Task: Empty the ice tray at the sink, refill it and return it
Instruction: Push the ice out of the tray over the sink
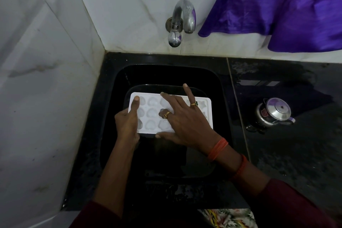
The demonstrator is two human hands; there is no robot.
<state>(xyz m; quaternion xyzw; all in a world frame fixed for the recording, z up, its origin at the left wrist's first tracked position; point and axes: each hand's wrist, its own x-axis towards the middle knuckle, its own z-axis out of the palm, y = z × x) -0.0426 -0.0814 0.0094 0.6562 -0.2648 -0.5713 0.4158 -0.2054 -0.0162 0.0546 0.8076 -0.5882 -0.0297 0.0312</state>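
Glossy black sink (109, 116); plastic tray (208, 114)

The ice tray (152, 113) is white against the black sink (166, 74). A purple cloth (277, 5) hangs far right over white, grey-veined tiles (46, 61). Orange threads (218, 149) circle the right wrist.

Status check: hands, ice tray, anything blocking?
Left hand grips white plastic ice tray at left edge. Right hand spread on top, pressing cells. Tray over black sink; steel tap shows no water. Nothing blocking.

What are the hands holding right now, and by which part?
Left hand grips the ice tray by its left end; right hand rests spread on top.
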